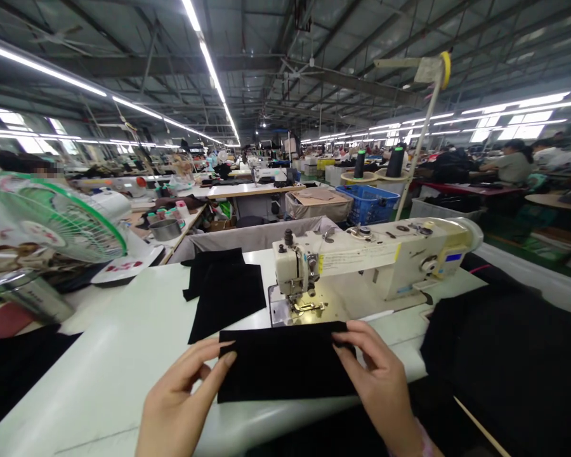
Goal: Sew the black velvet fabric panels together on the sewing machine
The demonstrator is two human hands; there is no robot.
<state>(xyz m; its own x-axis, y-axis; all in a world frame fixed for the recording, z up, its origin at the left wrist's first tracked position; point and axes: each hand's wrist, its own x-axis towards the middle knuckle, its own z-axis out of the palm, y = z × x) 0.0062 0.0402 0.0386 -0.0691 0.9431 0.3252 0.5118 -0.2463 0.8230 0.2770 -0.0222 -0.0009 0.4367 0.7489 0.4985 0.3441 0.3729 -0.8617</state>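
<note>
A black rectangular cloth piece [283, 365] lies flat on the white table [124, 355] just in front of the sewing machine [371, 257]. My left hand [183, 397] pinches its left edge between thumb and fingers. My right hand [378, 374] holds its right edge, fingers on top of the cloth. The cloth's far edge lies close to the presser foot [307, 304] and the metal needle plate. A stack of black cloth pieces [223, 289] lies on the table to the left of the machine.
A green-rimmed fan [57, 219] and a metal cup [33, 295] stand at the left. Dark fabric [509, 362] is heaped at the right. Beyond are a blue crate [371, 203], thread cones [394, 162], more tables and seated people.
</note>
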